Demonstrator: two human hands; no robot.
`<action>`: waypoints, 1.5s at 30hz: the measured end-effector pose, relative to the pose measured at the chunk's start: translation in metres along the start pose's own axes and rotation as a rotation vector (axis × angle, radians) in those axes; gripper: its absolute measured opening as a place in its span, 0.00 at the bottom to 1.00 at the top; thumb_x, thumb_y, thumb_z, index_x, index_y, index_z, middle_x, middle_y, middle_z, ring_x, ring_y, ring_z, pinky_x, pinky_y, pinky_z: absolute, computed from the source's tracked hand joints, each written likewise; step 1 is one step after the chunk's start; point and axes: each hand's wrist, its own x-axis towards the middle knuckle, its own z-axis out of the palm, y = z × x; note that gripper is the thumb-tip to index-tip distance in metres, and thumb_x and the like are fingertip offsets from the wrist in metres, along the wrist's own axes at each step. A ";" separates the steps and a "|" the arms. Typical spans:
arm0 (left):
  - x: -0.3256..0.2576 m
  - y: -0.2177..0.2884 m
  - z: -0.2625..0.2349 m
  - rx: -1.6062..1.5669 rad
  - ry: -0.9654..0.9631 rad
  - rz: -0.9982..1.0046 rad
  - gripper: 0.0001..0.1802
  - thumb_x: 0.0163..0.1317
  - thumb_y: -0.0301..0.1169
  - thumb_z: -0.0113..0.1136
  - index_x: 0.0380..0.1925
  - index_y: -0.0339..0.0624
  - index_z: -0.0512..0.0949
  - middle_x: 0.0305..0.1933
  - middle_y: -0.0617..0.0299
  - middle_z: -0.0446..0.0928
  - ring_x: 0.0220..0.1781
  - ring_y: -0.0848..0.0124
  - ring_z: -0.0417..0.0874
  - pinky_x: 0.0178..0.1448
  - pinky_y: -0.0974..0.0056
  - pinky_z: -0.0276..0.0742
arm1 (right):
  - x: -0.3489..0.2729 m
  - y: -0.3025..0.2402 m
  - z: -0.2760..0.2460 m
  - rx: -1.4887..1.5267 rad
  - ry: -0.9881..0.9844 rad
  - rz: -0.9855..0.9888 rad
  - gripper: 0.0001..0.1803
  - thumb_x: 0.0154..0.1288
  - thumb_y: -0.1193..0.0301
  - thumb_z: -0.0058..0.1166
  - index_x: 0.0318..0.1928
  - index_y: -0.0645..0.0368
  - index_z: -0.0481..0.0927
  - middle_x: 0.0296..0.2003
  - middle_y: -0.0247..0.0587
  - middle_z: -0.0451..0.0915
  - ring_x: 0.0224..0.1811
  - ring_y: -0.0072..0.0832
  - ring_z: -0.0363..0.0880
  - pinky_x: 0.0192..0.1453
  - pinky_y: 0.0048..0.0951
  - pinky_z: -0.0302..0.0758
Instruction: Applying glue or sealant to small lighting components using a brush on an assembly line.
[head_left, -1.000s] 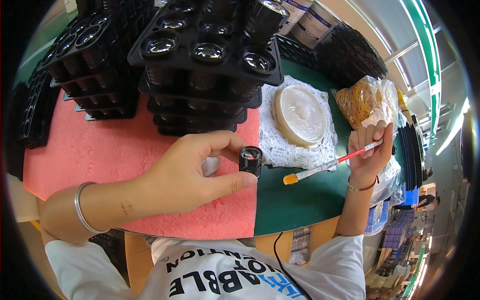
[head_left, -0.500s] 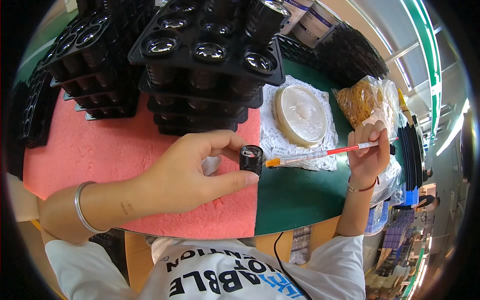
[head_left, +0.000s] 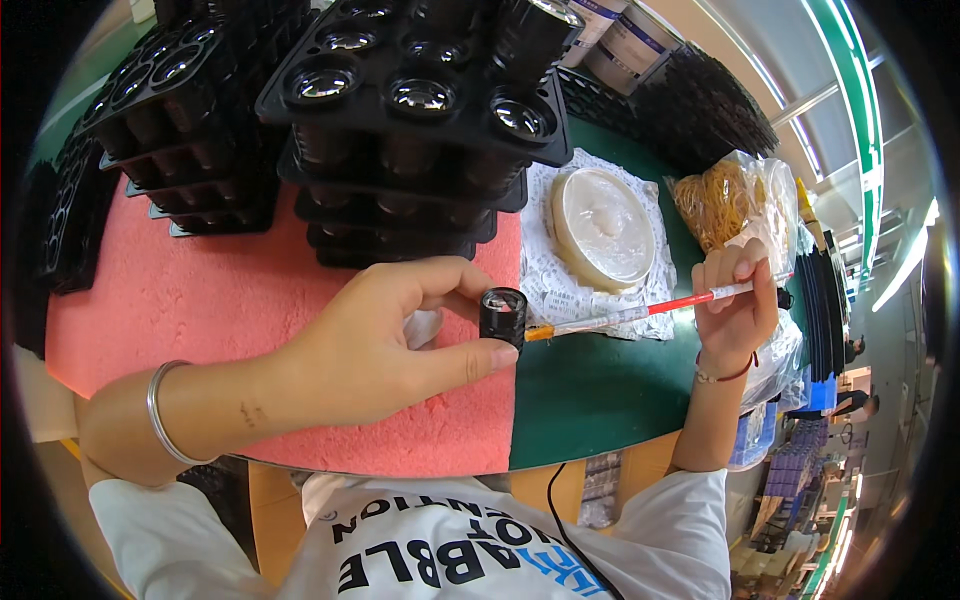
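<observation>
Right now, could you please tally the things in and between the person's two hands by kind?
Small black lens barrel, pinched in the left hand: 1
Brush with a red and white handle, held in the right hand: 1
Round white lidded tub on white paper: 1
Total: 3

A desk with a dark green top carries a pink foam mat over its left part. Its pale wooden edge shows at the near side. Far right, beyond the desk, lie a green-striped floor and a bright strip of light, with blue shelving lower down.
</observation>
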 end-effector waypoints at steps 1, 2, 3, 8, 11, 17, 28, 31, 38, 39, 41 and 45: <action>0.001 -0.002 0.001 -0.035 0.004 0.023 0.15 0.53 0.31 0.62 0.39 0.36 0.74 0.36 0.67 0.76 0.23 0.86 0.62 0.26 0.77 0.62 | 0.001 0.000 0.000 0.003 -0.015 -0.003 0.14 0.67 0.64 0.36 0.27 0.58 0.66 0.16 0.35 0.66 0.17 0.20 0.62 0.23 0.22 0.59; 0.001 -0.003 0.001 -0.070 0.009 0.046 0.15 0.53 0.31 0.62 0.39 0.36 0.74 0.36 0.67 0.76 0.23 0.87 0.62 0.25 0.77 0.61 | 0.001 0.001 0.000 0.006 -0.030 -0.007 0.14 0.67 0.64 0.36 0.27 0.58 0.66 0.16 0.35 0.66 0.17 0.20 0.63 0.23 0.22 0.59; 0.000 -0.004 0.001 -0.069 0.009 0.047 0.15 0.53 0.31 0.62 0.39 0.36 0.74 0.36 0.67 0.76 0.23 0.87 0.62 0.25 0.77 0.61 | 0.001 0.001 0.000 0.007 -0.031 -0.008 0.14 0.67 0.64 0.36 0.27 0.58 0.66 0.16 0.35 0.66 0.17 0.20 0.63 0.23 0.22 0.59; 0.000 -0.006 0.001 -0.075 0.004 0.034 0.15 0.53 0.31 0.62 0.39 0.36 0.74 0.36 0.68 0.76 0.20 0.87 0.60 0.23 0.77 0.59 | -0.001 0.001 0.000 0.006 -0.016 0.001 0.13 0.65 0.64 0.37 0.29 0.59 0.67 0.17 0.36 0.68 0.17 0.20 0.64 0.22 0.23 0.59; -0.001 -0.003 0.001 -0.022 0.000 0.022 0.15 0.53 0.31 0.62 0.39 0.36 0.74 0.36 0.68 0.76 0.20 0.87 0.59 0.22 0.77 0.58 | -0.002 0.002 -0.001 -0.040 -0.032 0.002 0.14 0.65 0.64 0.38 0.28 0.60 0.69 0.16 0.36 0.67 0.15 0.21 0.64 0.21 0.23 0.58; -0.001 -0.007 0.002 -0.076 0.007 0.031 0.15 0.53 0.31 0.62 0.39 0.37 0.74 0.36 0.68 0.76 0.20 0.87 0.59 0.22 0.77 0.58 | -0.003 0.003 0.002 -0.115 -0.066 0.036 0.15 0.64 0.63 0.38 0.26 0.59 0.69 0.13 0.35 0.65 0.13 0.21 0.62 0.19 0.22 0.57; 0.000 -0.005 0.001 -0.034 0.007 0.035 0.14 0.53 0.29 0.62 0.38 0.37 0.73 0.32 0.70 0.73 0.22 0.88 0.62 0.24 0.78 0.62 | 0.001 -0.002 -0.003 0.128 0.058 0.067 0.15 0.67 0.62 0.35 0.27 0.57 0.66 0.13 0.32 0.63 0.15 0.19 0.58 0.22 0.22 0.55; 0.000 -0.002 0.001 -0.024 -0.001 0.024 0.13 0.53 0.26 0.61 0.38 0.37 0.72 0.28 0.72 0.71 0.23 0.88 0.65 0.25 0.79 0.64 | 0.002 -0.002 0.000 0.122 0.084 0.035 0.15 0.68 0.62 0.34 0.27 0.57 0.66 0.14 0.33 0.64 0.16 0.19 0.59 0.22 0.22 0.57; 0.000 -0.001 0.001 -0.029 0.001 0.006 0.13 0.53 0.26 0.62 0.38 0.37 0.72 0.27 0.73 0.70 0.23 0.89 0.63 0.24 0.80 0.60 | 0.001 -0.001 0.004 0.074 0.097 -0.011 0.15 0.68 0.62 0.35 0.27 0.57 0.65 0.16 0.34 0.65 0.17 0.21 0.60 0.23 0.22 0.59; 0.000 -0.002 0.001 -0.029 0.001 0.006 0.13 0.53 0.26 0.62 0.38 0.37 0.72 0.27 0.73 0.70 0.23 0.89 0.63 0.24 0.80 0.60 | 0.001 -0.001 0.004 0.075 0.097 -0.011 0.15 0.68 0.62 0.35 0.27 0.57 0.65 0.16 0.34 0.65 0.17 0.21 0.60 0.23 0.22 0.59; 0.001 -0.003 0.002 -0.007 0.020 0.065 0.12 0.53 0.27 0.62 0.37 0.38 0.72 0.26 0.74 0.69 0.22 0.89 0.61 0.24 0.80 0.58 | 0.000 -0.001 0.003 0.066 0.075 -0.015 0.15 0.68 0.62 0.35 0.27 0.57 0.65 0.17 0.35 0.65 0.17 0.21 0.61 0.23 0.22 0.59; 0.000 -0.002 0.002 -0.004 0.015 0.034 0.12 0.53 0.27 0.62 0.37 0.38 0.72 0.26 0.74 0.69 0.22 0.89 0.60 0.24 0.80 0.57 | -0.001 0.000 0.003 0.065 0.084 -0.024 0.15 0.68 0.62 0.35 0.27 0.57 0.65 0.17 0.35 0.66 0.17 0.22 0.62 0.23 0.22 0.60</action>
